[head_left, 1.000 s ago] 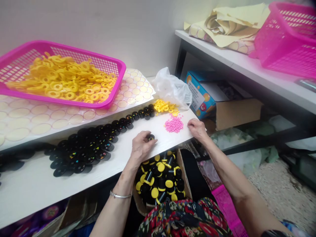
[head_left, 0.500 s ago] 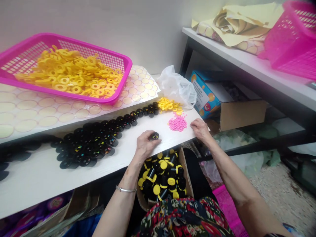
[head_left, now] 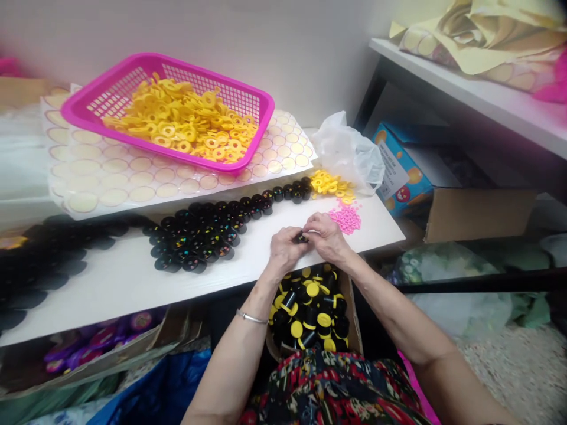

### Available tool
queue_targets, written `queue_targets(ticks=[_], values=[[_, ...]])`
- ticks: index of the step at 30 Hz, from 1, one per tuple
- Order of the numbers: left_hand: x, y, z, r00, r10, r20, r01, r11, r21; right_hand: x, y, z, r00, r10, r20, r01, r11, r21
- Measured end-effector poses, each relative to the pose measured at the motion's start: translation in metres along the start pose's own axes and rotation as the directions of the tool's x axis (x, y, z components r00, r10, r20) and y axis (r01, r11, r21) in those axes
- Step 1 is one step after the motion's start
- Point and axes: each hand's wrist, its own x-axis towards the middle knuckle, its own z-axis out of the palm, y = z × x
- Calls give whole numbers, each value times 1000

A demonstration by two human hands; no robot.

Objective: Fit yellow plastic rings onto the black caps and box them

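Note:
My left hand and my right hand meet over the white table near its front edge. Both pinch one small black cap between their fingertips. A small heap of pink pieces lies just beyond my right hand, and a few yellow rings lie behind that. Rows of black caps spread across the table to my left. Under my hands, a cardboard box holds black and yellow finished parts.
A pink basket full of yellow rings rests on a sticker sheet at the back. A crumpled white plastic bag lies at the right rear. A shelf with yellow paper and a blue carton stand to the right.
My right hand has left the table's right edge by the pink pieces and joined my left hand on the black cap. The view has swung right.

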Motion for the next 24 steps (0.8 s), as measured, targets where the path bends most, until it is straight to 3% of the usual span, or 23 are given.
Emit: queue_targets(ticks=[5, 12, 21, 24], values=[[-1, -3, 2, 1000, 8, -8, -8, 1000, -11, -1, 3, 5, 997, 9, 80, -2, 996, -86], [0, -1, -1, 1000, 15, -3, -15, 1000, 26, -1, 2, 6, 998, 45, 44, -39, 993, -113], [1, -4, -2, 1000, 16, 8, -16, 1000, 12, 5, -10, 2, 982, 28, 186, 42, 931, -363], [2, -5, -2, 1000, 18, 8, -18, 1000, 7, 6, -10, 2, 983, 27, 183, 43, 928, -369]])
